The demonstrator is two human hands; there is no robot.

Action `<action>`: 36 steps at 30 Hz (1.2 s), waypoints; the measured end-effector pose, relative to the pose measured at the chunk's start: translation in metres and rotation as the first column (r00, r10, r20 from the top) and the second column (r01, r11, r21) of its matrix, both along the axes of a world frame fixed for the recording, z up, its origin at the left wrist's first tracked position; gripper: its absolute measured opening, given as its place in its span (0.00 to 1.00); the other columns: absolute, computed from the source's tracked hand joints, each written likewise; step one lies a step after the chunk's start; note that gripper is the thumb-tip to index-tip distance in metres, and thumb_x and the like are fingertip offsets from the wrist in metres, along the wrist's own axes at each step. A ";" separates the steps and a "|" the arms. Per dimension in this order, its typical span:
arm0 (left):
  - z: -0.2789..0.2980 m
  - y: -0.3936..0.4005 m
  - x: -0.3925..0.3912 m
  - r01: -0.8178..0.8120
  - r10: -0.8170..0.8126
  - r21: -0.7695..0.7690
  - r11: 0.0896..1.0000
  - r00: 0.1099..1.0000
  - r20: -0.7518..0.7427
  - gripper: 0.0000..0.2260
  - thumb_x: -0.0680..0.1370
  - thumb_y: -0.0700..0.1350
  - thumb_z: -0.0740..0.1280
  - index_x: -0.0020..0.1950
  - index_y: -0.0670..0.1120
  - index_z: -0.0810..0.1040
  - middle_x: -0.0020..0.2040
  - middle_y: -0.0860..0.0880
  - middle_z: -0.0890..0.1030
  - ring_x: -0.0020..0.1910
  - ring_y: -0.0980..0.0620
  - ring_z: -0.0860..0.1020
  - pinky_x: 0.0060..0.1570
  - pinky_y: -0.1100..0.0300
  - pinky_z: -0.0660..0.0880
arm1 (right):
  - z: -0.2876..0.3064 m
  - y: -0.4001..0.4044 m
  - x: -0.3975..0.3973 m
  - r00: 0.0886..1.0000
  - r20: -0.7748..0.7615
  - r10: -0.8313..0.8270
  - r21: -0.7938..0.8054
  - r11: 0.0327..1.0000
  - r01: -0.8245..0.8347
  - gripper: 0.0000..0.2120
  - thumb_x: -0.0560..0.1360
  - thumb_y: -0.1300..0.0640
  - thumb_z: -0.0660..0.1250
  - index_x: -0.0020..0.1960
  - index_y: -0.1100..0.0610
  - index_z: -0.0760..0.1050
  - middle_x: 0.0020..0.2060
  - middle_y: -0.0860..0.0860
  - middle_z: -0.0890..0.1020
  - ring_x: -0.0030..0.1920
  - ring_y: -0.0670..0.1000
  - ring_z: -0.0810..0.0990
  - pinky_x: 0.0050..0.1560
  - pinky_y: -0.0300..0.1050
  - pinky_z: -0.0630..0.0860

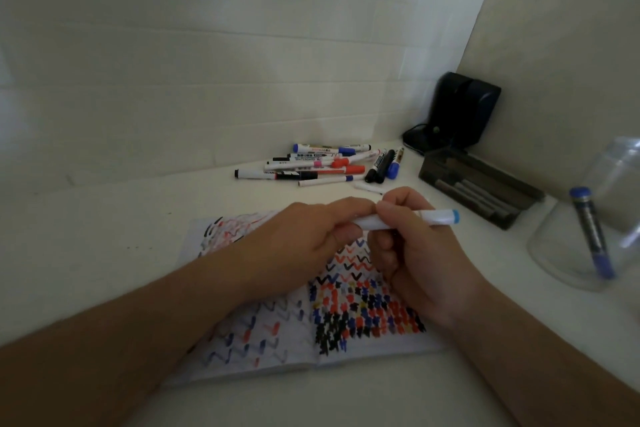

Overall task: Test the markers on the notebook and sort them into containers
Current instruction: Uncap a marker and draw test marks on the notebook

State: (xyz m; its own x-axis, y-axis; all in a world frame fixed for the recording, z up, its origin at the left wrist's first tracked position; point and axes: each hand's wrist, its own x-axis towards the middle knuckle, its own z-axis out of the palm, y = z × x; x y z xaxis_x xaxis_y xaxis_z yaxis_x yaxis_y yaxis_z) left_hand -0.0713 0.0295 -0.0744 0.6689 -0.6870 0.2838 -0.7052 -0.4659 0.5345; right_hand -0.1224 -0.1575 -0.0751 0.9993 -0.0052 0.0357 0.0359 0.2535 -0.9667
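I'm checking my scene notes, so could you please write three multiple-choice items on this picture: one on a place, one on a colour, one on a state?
1. Where is the pile of loose markers?
A. in the jar
B. on the table behind the notebook
C. on the notebook

2. What colour is the end of the held marker?
A. light blue
B. red
C. black

3. How is the notebook?
A. closed
B. rolled up
C. open, covered in scribbles

Answers: 1 B, the pile lies near the wall beyond the pages. 2 A, the tip past the right hand is light blue. 3 C, both pages show, under the left hand.
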 end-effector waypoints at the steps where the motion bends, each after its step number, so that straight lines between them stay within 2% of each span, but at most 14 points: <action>1: 0.000 0.000 -0.001 -0.007 0.007 0.007 1.000 0.999 -0.032 0.16 0.85 0.58 0.56 0.73 0.66 0.63 0.53 0.55 0.83 0.48 0.59 0.80 0.51 0.56 0.78 | 0.000 0.000 0.001 1.000 -0.008 0.008 -0.003 1.000 -0.008 0.08 0.81 0.59 0.64 0.44 0.53 0.76 0.30 0.54 0.69 0.30 0.51 0.62 0.32 0.47 0.54; 3: 0.003 0.000 -0.003 -0.028 0.030 0.022 0.999 0.995 -0.097 0.20 0.79 0.66 0.60 0.69 0.66 0.60 0.43 0.54 0.81 0.40 0.58 0.78 0.42 0.59 0.77 | 0.002 -0.002 0.002 1.000 -0.001 0.003 -0.034 0.999 -0.003 0.09 0.81 0.61 0.63 0.44 0.53 0.76 0.30 0.53 0.70 0.29 0.51 0.63 0.31 0.45 0.58; 5: 0.005 0.001 -0.002 -0.056 0.059 0.030 0.998 0.993 -0.100 0.27 0.73 0.70 0.64 0.67 0.66 0.58 0.41 0.52 0.80 0.37 0.56 0.78 0.39 0.57 0.77 | 0.006 -0.009 0.002 0.998 0.064 -0.022 -0.064 0.998 0.026 0.07 0.78 0.63 0.63 0.44 0.54 0.77 0.30 0.54 0.70 0.29 0.51 0.65 0.31 0.44 0.60; 8: 0.003 0.008 0.006 -0.093 0.095 0.030 0.995 0.992 -0.085 0.25 0.76 0.63 0.70 0.64 0.62 0.59 0.40 0.50 0.79 0.36 0.53 0.78 0.38 0.52 0.79 | 0.011 -0.024 0.001 0.985 0.165 -0.055 -0.066 0.996 0.067 0.10 0.71 0.65 0.63 0.46 0.56 0.81 0.32 0.55 0.70 0.31 0.51 0.67 0.30 0.44 0.64; 11: -0.002 0.015 0.014 -0.098 0.109 0.081 0.992 0.982 -0.157 0.20 0.77 0.52 0.71 0.61 0.60 0.61 0.40 0.51 0.80 0.38 0.54 0.78 0.42 0.50 0.79 | 0.017 -0.035 0.000 0.984 0.174 -0.029 -0.003 1.000 0.030 0.13 0.70 0.65 0.62 0.47 0.58 0.84 0.33 0.55 0.75 0.33 0.51 0.72 0.31 0.43 0.70; 14: 0.000 0.017 0.017 -0.067 0.098 0.189 0.980 0.982 -0.160 0.16 0.76 0.54 0.71 0.59 0.65 0.68 0.42 0.54 0.79 0.40 0.56 0.78 0.43 0.53 0.78 | 0.030 -0.042 -0.006 0.985 0.164 0.049 0.032 0.998 -0.055 0.09 0.71 0.62 0.65 0.44 0.60 0.84 0.33 0.57 0.80 0.34 0.51 0.78 0.34 0.42 0.77; 16: 0.002 0.016 0.016 -0.019 0.050 0.285 0.958 0.994 -0.102 0.14 0.75 0.63 0.70 0.58 0.67 0.73 0.46 0.58 0.77 0.43 0.59 0.76 0.46 0.55 0.76 | 0.038 -0.044 -0.011 0.971 0.179 0.161 -0.047 0.987 -0.155 0.03 0.68 0.60 0.76 0.40 0.59 0.83 0.31 0.57 0.79 0.30 0.51 0.76 0.30 0.41 0.74; 18: 0.003 0.014 0.014 0.025 0.002 0.353 0.935 0.997 -0.077 0.17 0.73 0.70 0.68 0.59 0.69 0.75 0.49 0.61 0.74 0.48 0.61 0.74 0.51 0.57 0.75 | 0.036 -0.045 -0.019 0.944 0.117 0.309 -0.194 0.939 -0.284 0.15 0.63 0.56 0.83 0.37 0.59 0.78 0.30 0.59 0.74 0.27 0.50 0.70 0.25 0.39 0.67; 20: 0.003 0.012 0.014 0.036 -0.014 0.373 0.927 0.998 -0.060 0.20 0.70 0.74 0.67 0.59 0.70 0.74 0.50 0.62 0.73 0.50 0.62 0.73 0.53 0.56 0.75 | 0.025 -0.042 -0.029 0.932 0.024 0.361 -0.332 0.883 -0.333 0.18 0.63 0.56 0.82 0.35 0.61 0.73 0.28 0.59 0.71 0.25 0.50 0.67 0.25 0.38 0.64; 24: 0.003 0.007 0.013 0.022 -0.009 0.398 0.917 0.999 -0.036 0.24 0.66 0.76 0.68 0.59 0.71 0.73 0.50 0.62 0.73 0.50 0.62 0.73 0.53 0.55 0.75 | 0.006 -0.030 -0.048 0.954 -0.015 0.300 -0.456 0.847 -0.274 0.08 0.65 0.57 0.75 0.34 0.56 0.76 0.27 0.54 0.77 0.26 0.47 0.73 0.26 0.37 0.70; 29: 0.005 0.003 0.013 0.013 0.008 0.416 0.909 0.999 -0.049 0.26 0.63 0.77 0.68 0.58 0.71 0.73 0.50 0.63 0.73 0.49 0.62 0.73 0.50 0.57 0.74 | 0.006 -0.018 -0.054 0.978 0.035 0.207 -0.521 0.839 -0.159 0.09 0.67 0.62 0.74 0.33 0.62 0.74 0.28 0.58 0.81 0.26 0.50 0.78 0.27 0.38 0.74; 33: 0.006 0.003 0.012 0.002 0.018 0.417 0.909 0.999 -0.044 0.27 0.62 0.78 0.67 0.58 0.71 0.73 0.50 0.64 0.73 0.49 0.62 0.73 0.51 0.57 0.74 | 0.004 -0.011 -0.055 0.979 0.002 0.202 -0.596 0.787 -0.161 0.10 0.67 0.59 0.76 0.34 0.61 0.76 0.28 0.60 0.82 0.26 0.54 0.79 0.26 0.41 0.75; 36: 0.006 0.002 0.013 -0.008 0.025 0.422 0.907 0.999 -0.035 0.27 0.62 0.77 0.68 0.58 0.71 0.73 0.50 0.64 0.73 0.49 0.62 0.73 0.50 0.56 0.74 | 0.007 -0.010 -0.053 0.980 -0.021 0.195 -0.614 0.772 -0.167 0.13 0.71 0.66 0.78 0.32 0.61 0.77 0.27 0.60 0.82 0.25 0.54 0.79 0.25 0.41 0.75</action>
State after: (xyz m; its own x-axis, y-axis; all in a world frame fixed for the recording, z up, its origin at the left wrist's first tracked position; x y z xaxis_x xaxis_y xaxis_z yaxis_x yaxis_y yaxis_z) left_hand -0.0583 0.0319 -0.0688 0.6857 -0.7257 -0.0564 -0.6782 -0.6651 0.3127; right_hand -0.1756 -0.1674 -0.0683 0.9770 0.2129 0.0105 0.0932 -0.3824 -0.9193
